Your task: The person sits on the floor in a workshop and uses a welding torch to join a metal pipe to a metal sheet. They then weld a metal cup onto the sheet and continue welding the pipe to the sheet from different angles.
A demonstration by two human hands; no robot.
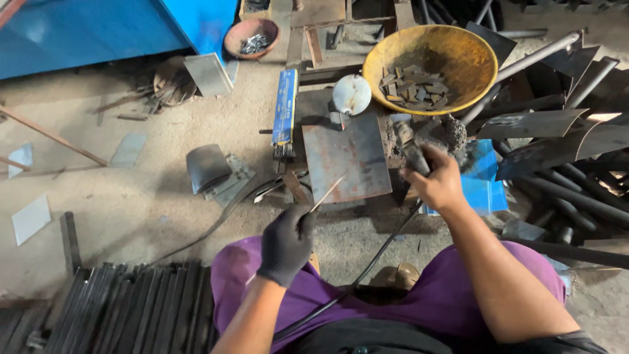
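My left hand (287, 241), in a black glove, pinches a thin welding rod (325, 195) whose tip points up toward a rusty square steel plate (346, 156). My right hand (438, 180), bare, grips the handle of an electrode holder (409, 147) just right of the plate; its black cable (367, 265) trails down across my purple-clad lap. Beyond the plate sits a yellow metal bowl (458, 56) holding several small flat steel pieces (414, 86).
A blue box of welding rods (285, 108) lies left of the plate, a round white lid (352, 94) behind it. Dark metal bars (131, 308) stack at lower left, pipes and sheet offcuts (563, 137) crowd the right, a clay bowl (251, 37) stands at the back.
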